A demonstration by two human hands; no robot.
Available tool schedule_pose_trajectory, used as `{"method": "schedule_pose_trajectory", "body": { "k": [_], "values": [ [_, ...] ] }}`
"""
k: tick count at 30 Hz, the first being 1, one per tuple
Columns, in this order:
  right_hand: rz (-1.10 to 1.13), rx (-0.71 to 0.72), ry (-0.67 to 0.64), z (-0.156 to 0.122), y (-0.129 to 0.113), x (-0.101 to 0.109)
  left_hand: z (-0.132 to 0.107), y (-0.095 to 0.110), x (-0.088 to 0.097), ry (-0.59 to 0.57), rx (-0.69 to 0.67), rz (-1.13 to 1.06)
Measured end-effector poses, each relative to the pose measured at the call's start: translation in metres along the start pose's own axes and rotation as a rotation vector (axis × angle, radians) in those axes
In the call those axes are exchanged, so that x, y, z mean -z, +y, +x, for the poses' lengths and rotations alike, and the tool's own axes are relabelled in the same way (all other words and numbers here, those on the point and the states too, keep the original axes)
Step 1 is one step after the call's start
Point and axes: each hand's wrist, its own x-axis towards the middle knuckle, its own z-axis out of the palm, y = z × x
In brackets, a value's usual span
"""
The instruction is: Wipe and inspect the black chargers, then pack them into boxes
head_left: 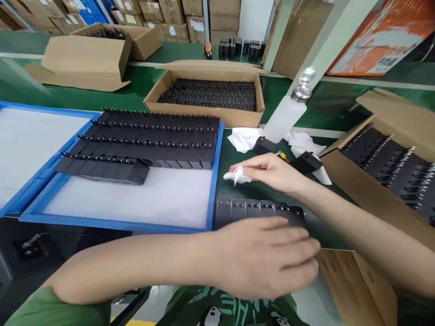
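Nearest the camera, the left hand (pixel 268 258) lay palm down, fingers extended and close together, over the right end of the row of black adapters (pixel 253 208), which stood on the green bench just right of the blue tray (pixel 212 190). Just beyond that row, the right hand (pixel 272 172) pinched a crumpled white wipe (pixel 238 175) between thumb and fingertips, slightly above the bench. Farther back, the tray carried four stepped rows of similar black parts, a dispenser bottle (pixel 283 117) stood on white cloths, and an open cardboard box (pixel 204 115) held more black parts.
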Motion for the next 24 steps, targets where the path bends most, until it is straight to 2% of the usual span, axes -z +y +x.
{"method": "schedule_pose_trajectory", "body": {
  "k": [2,3,5,7,9,11,14,17,21,24],
  "values": [
    [-0.095,0.045,-0.229,0.011,-0.001,-0.013,-0.005,0.004,-0.018,-0.087,-0.155,0.042],
    [-0.139,0.070,-0.308,0.015,0.000,-0.018,-0.006,0.001,-0.026,-0.100,-0.183,0.054],
    [-0.188,0.075,-0.379,0.020,0.001,-0.025,-0.005,-0.011,-0.039,-0.154,-0.168,0.043],
    [-0.202,0.018,-0.418,0.021,0.003,-0.030,-0.006,-0.022,-0.048,-0.205,-0.155,0.014],
    [-0.209,-0.045,-0.480,0.021,0.003,-0.034,-0.007,-0.027,-0.054,-0.251,-0.138,-0.004],
    [-0.237,-0.050,-0.540,0.018,0.002,-0.034,-0.010,-0.028,-0.060,-0.272,-0.133,-0.001],
    [-0.307,0.047,-0.635,0.012,-0.002,-0.029,-0.011,-0.025,-0.064,-0.257,-0.164,0.030],
    [-0.332,0.113,-0.702,0.007,0.000,-0.015,-0.011,-0.023,-0.065,-0.272,-0.182,0.062],
    [-0.300,0.092,-0.746,0.003,0.008,0.007,-0.009,-0.023,-0.063,-0.314,-0.150,0.090],
    [-0.300,0.090,-0.771,0.004,0.011,0.014,-0.008,-0.022,-0.061,-0.326,-0.122,0.072]
  ]
}}
